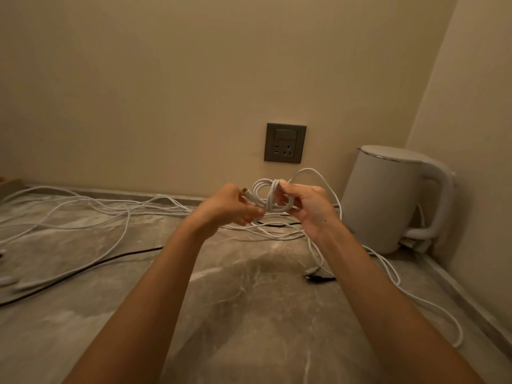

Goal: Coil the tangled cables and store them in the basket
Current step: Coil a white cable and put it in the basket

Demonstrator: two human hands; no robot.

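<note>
**Item 1, white cable coil** [273, 196]. A small bundle of several loops, held up above the worktop [249, 314] in front of the wall socket [285, 142]. One strand arcs out of it over the right hand and drops towards the worktop.

**Item 2, left hand** [230, 207]. Fingers curled, pinching the cable's free end close to its plug, just beside the coil.

**Item 3, right hand** [309, 207]. Thumb and fingers pinch the loops together at the coil's right side.

**Item 4, loose white cables** [83, 214]. Several long strands cross one another over the left and back of the worktop. None of them is coiled.

**Item 5, black cable** [83, 268]. One uncoiled strand runs across the left of the worktop, and a short dark length shows behind the hands.

**Item 6, kettle** [393, 200]. Stands in the back right corner, with white cable passing just beside its base.

**Item 7, dark connector** [317, 277]. Lies on the worktop near the right forearm.

**Progress (judged).** One cable is largely wound, its end apparently about to be wrapped or tucked. Nothing is stored yet. The bulk of the tangle is unsorted, so most of the task is left.

**Not determinable.**
- No basket can be identified. A wooden edge [8, 182] at the far left is cut off by the frame and may or may not belong to one.
- The number of separate white cables cannot be counted.
- It is unclear whether the trailing strand belongs to the held coil.
- The plugs at the left edge are blurred.
</note>
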